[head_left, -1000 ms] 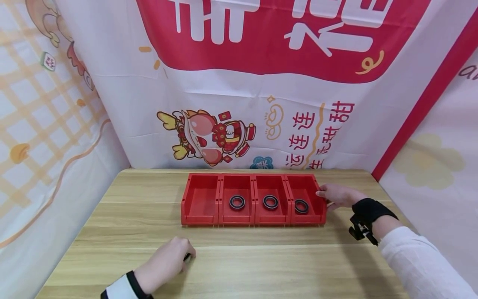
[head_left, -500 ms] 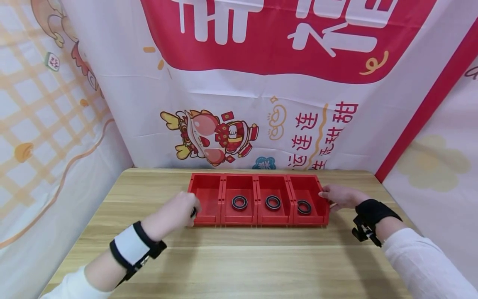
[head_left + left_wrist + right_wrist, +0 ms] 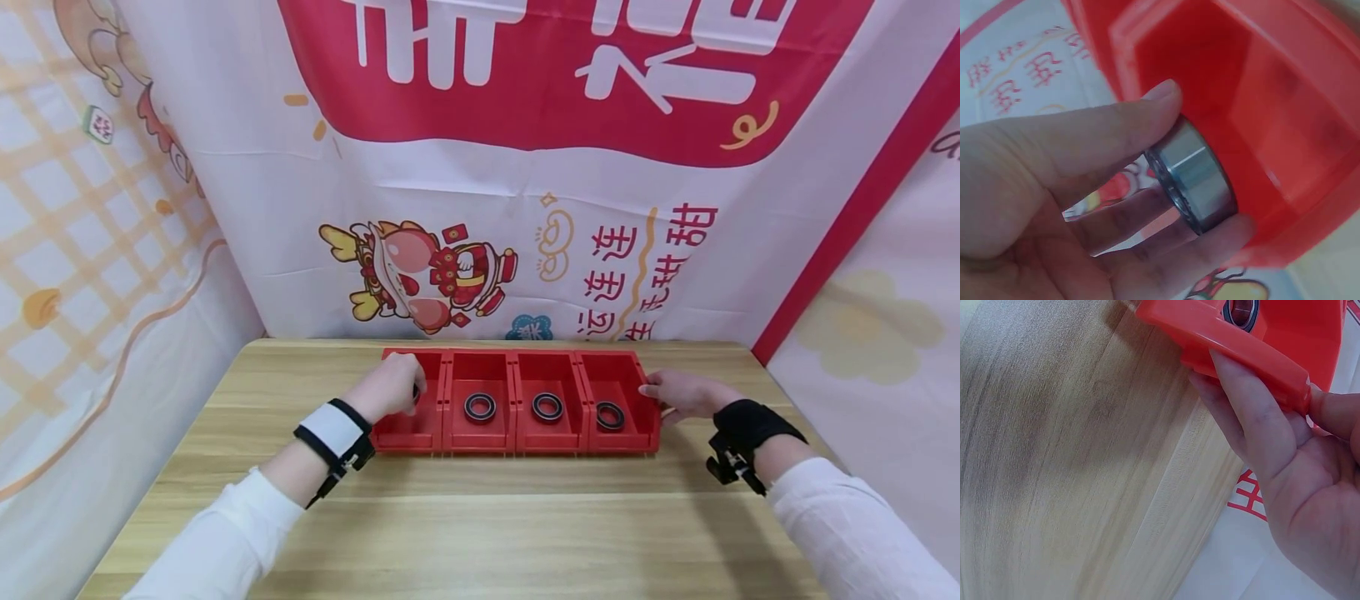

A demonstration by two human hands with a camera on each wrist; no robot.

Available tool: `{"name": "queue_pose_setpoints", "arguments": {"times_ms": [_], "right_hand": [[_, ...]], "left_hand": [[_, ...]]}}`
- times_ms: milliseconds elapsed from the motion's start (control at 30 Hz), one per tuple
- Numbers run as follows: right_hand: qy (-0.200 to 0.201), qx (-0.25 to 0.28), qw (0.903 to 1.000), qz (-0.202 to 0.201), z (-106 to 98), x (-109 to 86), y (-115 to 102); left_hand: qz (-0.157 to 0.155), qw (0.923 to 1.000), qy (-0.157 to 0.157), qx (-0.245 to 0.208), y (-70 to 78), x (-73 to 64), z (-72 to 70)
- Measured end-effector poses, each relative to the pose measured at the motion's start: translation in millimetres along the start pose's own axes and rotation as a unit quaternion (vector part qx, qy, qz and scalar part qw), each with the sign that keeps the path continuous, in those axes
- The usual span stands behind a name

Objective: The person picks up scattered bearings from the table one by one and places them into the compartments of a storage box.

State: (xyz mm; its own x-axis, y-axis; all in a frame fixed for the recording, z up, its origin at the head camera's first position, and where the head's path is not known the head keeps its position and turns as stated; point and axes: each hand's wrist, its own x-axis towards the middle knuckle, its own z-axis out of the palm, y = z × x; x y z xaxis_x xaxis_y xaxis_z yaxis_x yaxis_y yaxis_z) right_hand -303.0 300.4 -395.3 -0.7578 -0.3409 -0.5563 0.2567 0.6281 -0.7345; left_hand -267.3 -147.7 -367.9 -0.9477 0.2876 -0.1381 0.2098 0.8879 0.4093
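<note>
In the head view my left hand (image 3: 390,385) is over the leftmost red bin (image 3: 408,442). It pinches a bearing (image 3: 1197,175) between thumb and fingers; the left wrist view shows the steel outer ring, with the red bin close behind it. At the other end of the row, my right hand (image 3: 682,393) grips the side wall of the rightmost bin (image 3: 1254,353), thumb over the rim and fingers along the outside. One bearing lies in each of the other bins: a bearing (image 3: 480,407), another bearing (image 3: 547,407) and a third bearing (image 3: 610,416).
The red bins stand side by side near the back edge of the wooden table (image 3: 480,533). A printed cloth (image 3: 465,183) hangs right behind the table, and more cloth hangs on both sides.
My left hand has moved forward with the bearing, from above the front of the table to over the leftmost bin. The right hand has kept its grip on the rightmost bin.
</note>
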Motion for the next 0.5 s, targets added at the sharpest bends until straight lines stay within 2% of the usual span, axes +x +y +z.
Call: {"name": "queue_pose_setpoints", "arguments": {"times_ms": [200, 500], "right_hand": [[0.001, 0.003, 1.0, 0.004, -0.3, 0.1, -0.3], [0.013, 0.002, 0.9999, 0.01, 2.5, 0.6, -1.6]], "left_hand": [[-0.045, 0.9989, -0.001, -0.008, -9.2, 20.2, 20.8], [-0.055, 0.9983, 0.004, 0.018, -22.8, 34.7, 49.0]]}}
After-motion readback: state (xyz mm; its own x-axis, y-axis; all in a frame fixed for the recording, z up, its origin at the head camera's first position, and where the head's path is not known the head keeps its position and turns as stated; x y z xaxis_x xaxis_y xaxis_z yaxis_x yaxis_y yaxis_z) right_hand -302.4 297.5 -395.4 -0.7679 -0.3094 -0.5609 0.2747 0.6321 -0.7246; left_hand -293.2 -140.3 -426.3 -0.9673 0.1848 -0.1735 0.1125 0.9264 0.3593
